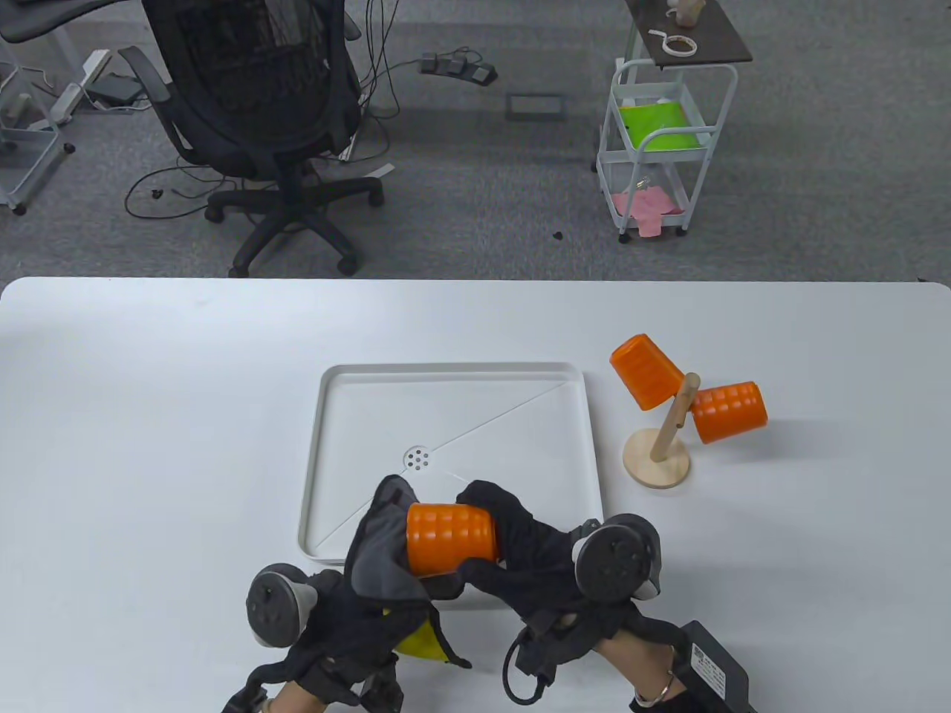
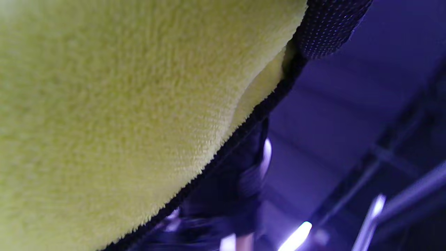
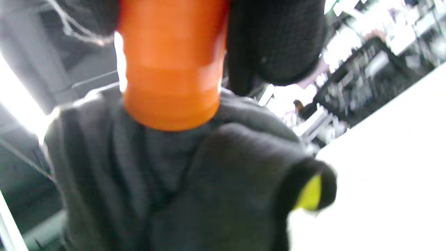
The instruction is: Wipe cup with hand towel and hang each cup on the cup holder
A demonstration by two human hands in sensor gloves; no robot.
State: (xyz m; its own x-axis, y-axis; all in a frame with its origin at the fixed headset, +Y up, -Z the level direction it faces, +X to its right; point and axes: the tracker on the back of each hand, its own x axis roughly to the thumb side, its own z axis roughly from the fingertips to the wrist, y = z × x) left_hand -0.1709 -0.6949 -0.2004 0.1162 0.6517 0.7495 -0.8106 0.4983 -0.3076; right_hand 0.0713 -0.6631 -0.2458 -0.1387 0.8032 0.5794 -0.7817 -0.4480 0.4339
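An orange ribbed cup (image 1: 451, 538) lies on its side above the white tray's (image 1: 453, 379) near edge, held between both hands. My right hand (image 1: 520, 553) grips its right end, fingers curled round it; the cup (image 3: 170, 66) fills the top of the right wrist view. My left hand (image 1: 356, 594) holds the grey-and-yellow hand towel (image 1: 383, 549) wrapped against the cup's left end. The towel's yellow side (image 2: 122, 115) fills the left wrist view. Two more orange cups (image 1: 645, 370) (image 1: 729, 411) hang on the wooden cup holder (image 1: 666, 434) right of the tray.
The tray has a small drain (image 1: 417, 458) near its middle. Beyond the table's far edge stand a black office chair (image 1: 260, 111) and a white trolley (image 1: 661, 148). A black box (image 1: 717, 668) lies by my right wrist.
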